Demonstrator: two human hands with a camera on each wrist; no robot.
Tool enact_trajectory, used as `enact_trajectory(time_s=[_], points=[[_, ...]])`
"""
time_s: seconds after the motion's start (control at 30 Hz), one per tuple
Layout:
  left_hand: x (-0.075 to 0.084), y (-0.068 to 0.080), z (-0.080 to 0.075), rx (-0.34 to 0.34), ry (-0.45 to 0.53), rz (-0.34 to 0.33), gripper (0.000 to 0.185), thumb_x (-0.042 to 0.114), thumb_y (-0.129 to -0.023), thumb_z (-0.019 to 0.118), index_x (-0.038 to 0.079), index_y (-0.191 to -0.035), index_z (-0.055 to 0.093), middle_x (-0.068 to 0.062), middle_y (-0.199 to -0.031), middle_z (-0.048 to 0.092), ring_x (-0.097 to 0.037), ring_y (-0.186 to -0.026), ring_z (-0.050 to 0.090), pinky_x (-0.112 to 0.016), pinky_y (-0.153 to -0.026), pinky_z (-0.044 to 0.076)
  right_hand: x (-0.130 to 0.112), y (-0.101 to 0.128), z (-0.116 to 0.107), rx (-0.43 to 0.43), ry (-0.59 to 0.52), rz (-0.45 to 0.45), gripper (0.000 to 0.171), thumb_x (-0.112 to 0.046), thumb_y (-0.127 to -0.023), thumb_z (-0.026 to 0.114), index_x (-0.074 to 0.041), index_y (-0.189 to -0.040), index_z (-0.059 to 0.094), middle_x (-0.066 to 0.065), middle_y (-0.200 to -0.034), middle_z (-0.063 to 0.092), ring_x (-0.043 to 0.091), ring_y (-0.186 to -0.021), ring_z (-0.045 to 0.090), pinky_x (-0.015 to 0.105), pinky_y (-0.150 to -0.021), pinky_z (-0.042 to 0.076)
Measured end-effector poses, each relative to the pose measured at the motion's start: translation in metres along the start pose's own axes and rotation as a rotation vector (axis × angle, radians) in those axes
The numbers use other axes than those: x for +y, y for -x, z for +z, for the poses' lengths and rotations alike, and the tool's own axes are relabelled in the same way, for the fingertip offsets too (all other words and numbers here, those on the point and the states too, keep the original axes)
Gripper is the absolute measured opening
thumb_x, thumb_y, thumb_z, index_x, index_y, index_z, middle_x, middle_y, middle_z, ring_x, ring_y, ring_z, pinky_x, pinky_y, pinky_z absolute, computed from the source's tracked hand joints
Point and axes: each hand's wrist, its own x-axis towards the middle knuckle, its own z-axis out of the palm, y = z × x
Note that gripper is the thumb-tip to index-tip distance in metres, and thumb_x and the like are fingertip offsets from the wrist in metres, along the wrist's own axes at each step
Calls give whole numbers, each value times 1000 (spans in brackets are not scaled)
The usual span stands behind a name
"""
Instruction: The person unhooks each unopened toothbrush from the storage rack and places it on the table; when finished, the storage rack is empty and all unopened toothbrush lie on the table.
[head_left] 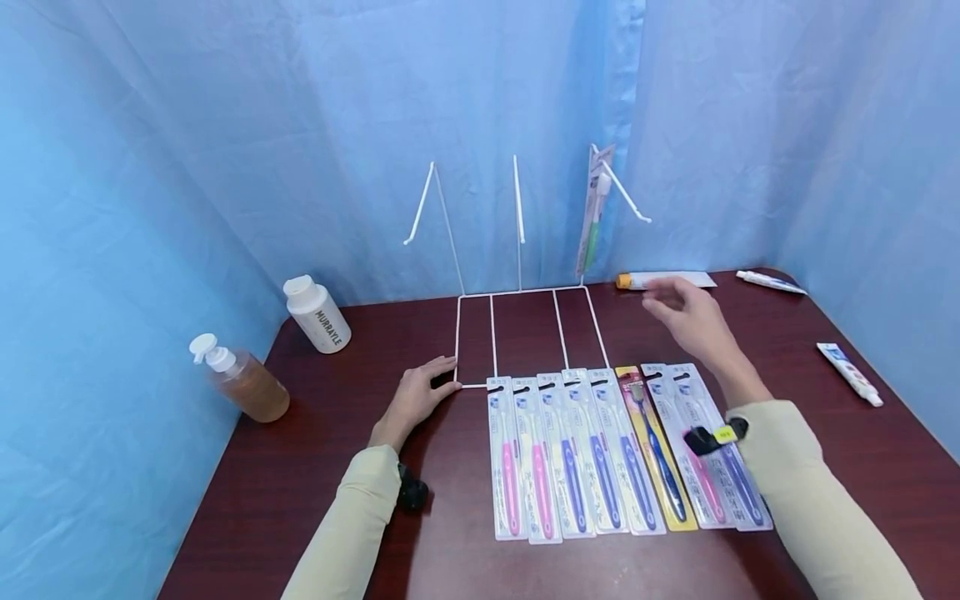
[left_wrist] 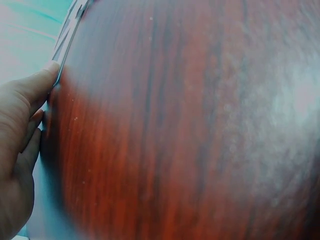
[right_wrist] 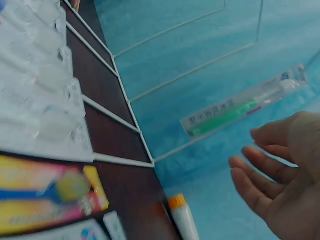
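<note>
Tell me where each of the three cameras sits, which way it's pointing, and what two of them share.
Head: worn on the head, facing forward and down at the table; both sleeves, left hand and right hand show.
Left wrist: low over the tabletop, looking past the left hand's fingertips on the white wire rack.
Right wrist: faces the rack and curtain; the open right hand shows.
Shared: head and right wrist both show the hanging green toothbrush pack.

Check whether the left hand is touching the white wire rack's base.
Touching. In the head view the left hand rests on the table with fingertips on the white wire rack front corner; the left wrist view shows a fingertip against the wire.
</note>
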Motion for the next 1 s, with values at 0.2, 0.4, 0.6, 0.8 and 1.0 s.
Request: enact_trajectory(time_s=[0.2,0.4,0.6,0.8,1.0], points=[[2,1,0,-7,-9,5,51,32,-89,68,16,-136,56,-5,-143,51,-20,-136,43,-44,-110,37,-18,-46,18,90,-129,-47,41,-33,-99,52,-9,-132,53,12,-127,57,26,-116,56,35,-89,47],[0,0,-1,-1,-10,9,51,33,-89,67,17,-136,56,-4,-142,52,-19,-136,43,-43,-110,37,-33,-84,24,115,-249,-52,44,-28,-101,48,-6,-138,48,14,-133,55,25,-121,55,33,-97,48],[1,0,0,-14,-8,3,51,34,-89,67,18,-137,55,-4,-144,50,-20,-137,43,-44,-110,38,-45,-106,24,44,-269,-20,48,-30,-102,43,-13,-146,40,12,-145,46,26,-132,47,36,-107,41],[3,-2,2,-5,-14,26,51,32,-89,67,16,-136,56,-5,-142,52,-20,-136,44,-44,-109,39,-54,-114,27,147,-389,67,36,-32,-99,52,-14,-130,57,6,-123,59,16,-111,56,33,-102,44],[2,-3,4,24,-14,70,49,28,-87,70,12,-133,59,-8,-138,55,-24,-132,48,-45,-106,42,-52,-101,29,186,-458,8,29,-30,-97,56,-9,-115,62,-4,-102,61,9,-90,59,26,-87,53]])
